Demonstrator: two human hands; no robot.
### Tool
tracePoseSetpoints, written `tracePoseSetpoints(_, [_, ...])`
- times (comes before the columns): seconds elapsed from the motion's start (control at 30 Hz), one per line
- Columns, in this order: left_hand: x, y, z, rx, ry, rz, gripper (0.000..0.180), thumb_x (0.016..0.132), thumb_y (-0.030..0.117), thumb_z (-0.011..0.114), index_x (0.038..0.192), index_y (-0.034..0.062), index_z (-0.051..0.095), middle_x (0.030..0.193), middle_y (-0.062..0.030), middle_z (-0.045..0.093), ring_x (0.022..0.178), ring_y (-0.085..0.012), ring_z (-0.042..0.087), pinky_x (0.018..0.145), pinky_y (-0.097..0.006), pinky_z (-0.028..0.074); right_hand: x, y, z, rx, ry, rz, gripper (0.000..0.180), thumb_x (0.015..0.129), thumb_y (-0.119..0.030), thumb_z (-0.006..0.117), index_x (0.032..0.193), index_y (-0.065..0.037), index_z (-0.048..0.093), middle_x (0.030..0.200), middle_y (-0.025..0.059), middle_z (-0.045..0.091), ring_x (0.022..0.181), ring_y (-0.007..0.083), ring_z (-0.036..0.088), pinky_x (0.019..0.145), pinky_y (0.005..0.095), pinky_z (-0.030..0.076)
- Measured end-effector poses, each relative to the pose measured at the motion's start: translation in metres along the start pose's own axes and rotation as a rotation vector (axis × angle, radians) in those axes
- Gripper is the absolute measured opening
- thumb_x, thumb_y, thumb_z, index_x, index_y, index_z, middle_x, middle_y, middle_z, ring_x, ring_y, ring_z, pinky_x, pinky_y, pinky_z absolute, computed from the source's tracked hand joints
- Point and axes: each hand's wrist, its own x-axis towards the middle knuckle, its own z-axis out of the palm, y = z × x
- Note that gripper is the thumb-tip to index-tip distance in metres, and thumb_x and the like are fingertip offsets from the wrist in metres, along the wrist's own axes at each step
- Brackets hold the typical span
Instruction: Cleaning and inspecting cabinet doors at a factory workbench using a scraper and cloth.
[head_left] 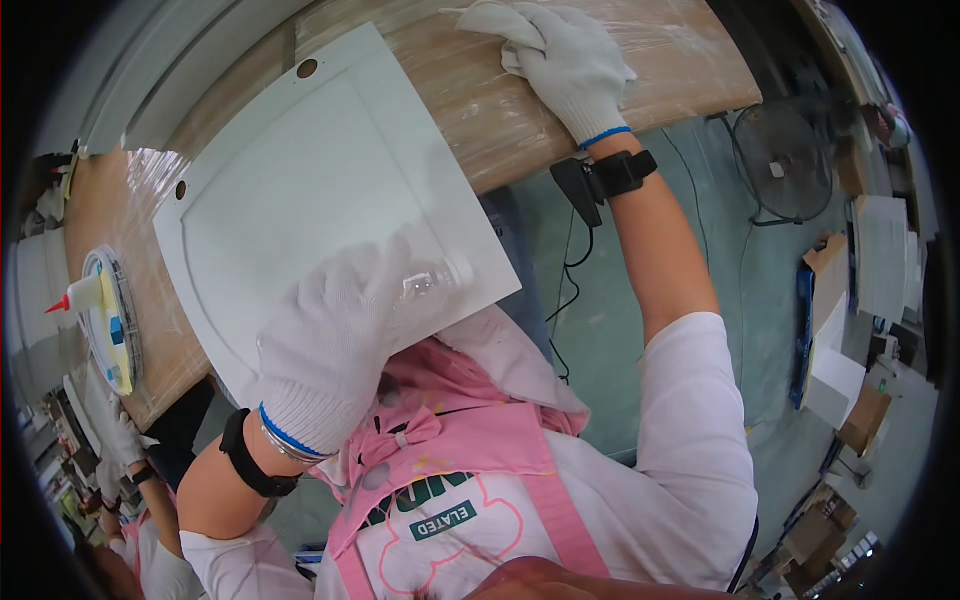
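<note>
A white cabinet-door-like panel with a routed outline and two round holes lies at a slant across the table's near edge. Over its near right part is my left hand, in a white knitted glove with a blue cuff. Its fingers are closed around a clear, shiny object that looks like a plastic bottle, partly hidden by the glove. My right hand, gloved the same way, is at the far side on the table, beyond the panel's right edge. It grips a bunched white cloth, whose loose end points left.
The table is covered in clear wrap. At its left stand a round tub and a white bottle with a red nozzle. A co-worker's gloved hand shows lower left. A floor fan and cardboard boxes are on the right.
</note>
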Motion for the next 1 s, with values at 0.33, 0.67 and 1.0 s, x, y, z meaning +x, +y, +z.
tracePoseSetpoints(0.33, [0.027, -0.007, 0.011, 0.221, 0.027, -0.073, 0.078, 0.073, 0.025, 0.073, 0.145, 0.0156, 0.045, 0.095, -0.0088, 0.056, 0.082, -0.0278, 0.057, 0.073, -0.039, 0.048, 0.001, 0.003, 0.002, 0.005, -0.031, 0.036, 0.034, 0.073, -0.021, 0.073, 0.105, -0.012, 0.066, 0.092, 0.0134, 0.067, 0.089, 0.0356, 0.063, 0.079, 0.0461, 0.049])
tracePoseSetpoints(0.67, [0.066, -0.048, 0.016, 0.114, 0.228, -0.18, 0.057, 0.08, 0.02, 0.063, 0.136, 0.0133, 0.05, 0.092, -0.0149, 0.06, 0.078, -0.0323, 0.061, 0.067, -0.045, 0.05, -0.006, 0.022, 0.017, -0.05, 0.003, 0.04, 0.032, 0.076, -0.025, 0.072, 0.107, -0.017, 0.066, 0.095, 0.0056, 0.067, 0.088, 0.032, 0.063, 0.077, 0.0438, 0.05])
tracePoseSetpoints(1.0, [0.121, -0.094, 0.006, 0.123, 0.279, -0.246, 0.051, 0.082, 0.016, 0.057, 0.13, 0.004, 0.045, 0.096, -0.0223, 0.06, 0.082, -0.0394, 0.062, 0.07, -0.051, 0.051, -0.001, 0.011, 0.009, -0.032, -0.007, 0.063, 0.034, 0.073, -0.021, 0.074, 0.105, -0.014, 0.066, 0.092, 0.0072, 0.068, 0.086, 0.0321, 0.064, 0.075, 0.0442, 0.051])
